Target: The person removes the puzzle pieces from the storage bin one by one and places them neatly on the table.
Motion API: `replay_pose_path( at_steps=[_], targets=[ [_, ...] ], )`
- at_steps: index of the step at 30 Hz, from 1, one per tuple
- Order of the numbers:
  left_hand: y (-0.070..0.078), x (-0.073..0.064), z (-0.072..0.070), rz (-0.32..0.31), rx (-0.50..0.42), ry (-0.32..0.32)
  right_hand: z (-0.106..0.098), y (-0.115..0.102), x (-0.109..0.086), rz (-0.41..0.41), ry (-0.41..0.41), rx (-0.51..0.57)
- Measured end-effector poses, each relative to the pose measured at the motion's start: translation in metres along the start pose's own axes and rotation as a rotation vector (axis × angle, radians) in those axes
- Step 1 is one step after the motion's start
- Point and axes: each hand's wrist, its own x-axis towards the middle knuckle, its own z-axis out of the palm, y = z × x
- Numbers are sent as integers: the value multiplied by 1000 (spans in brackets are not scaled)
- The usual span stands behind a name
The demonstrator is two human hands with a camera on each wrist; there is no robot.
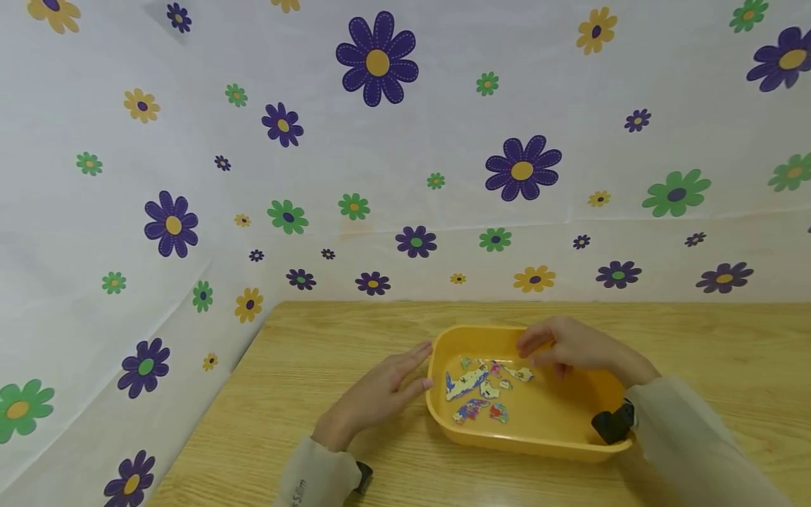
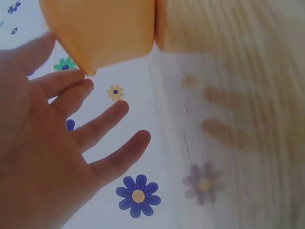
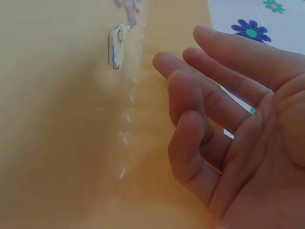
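Observation:
A yellow plastic tub (image 1: 526, 440) stands on the table, with several small flat pieces (image 1: 465, 384) of irregular outline and coloured prints lying in its left part. At the tub's left end, my left hand (image 1: 386, 387) touches the rim with fingertips and thumb; in the left wrist view its fingers (image 2: 109, 157) are spread. Over the tub's far right part hovers my right hand (image 1: 570, 345), its fingers loosely bent and nothing between them. The right wrist view shows one white printed piece (image 3: 116, 47) on the tub floor, apart from the fingers (image 3: 186, 95).
The wooden table (image 1: 323, 331) ends at a wall cover (image 1: 437, 141) printed with purple, green and yellow flowers. A black wrist strap (image 1: 613, 424) on the right arm is beside the tub's right wall. Another dark strap (image 1: 364, 477) is on the left wrist.

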Motion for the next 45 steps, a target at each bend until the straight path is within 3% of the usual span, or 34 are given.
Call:
replay_pose_path(
  at_steps=[11,20,27,30,37,45],
  targets=[
    [1,0,1,47,104,-22,4,-1,4,31,-20,-161],
    [1,2,0,41,128,-35,12,1,11,-92,-1,-337],
    [3,2,0,44,142,-28,14,8,12,-179,18,-532],
    [4,2,1,42,134,-26,14,9,12,-204,21,-559],
    [5,1,1,4,106,-39,16,10,13,-194,34,-609],
    [6,0,3,9,93,-43,21,3,10,-138,50,-674]
  ],
)
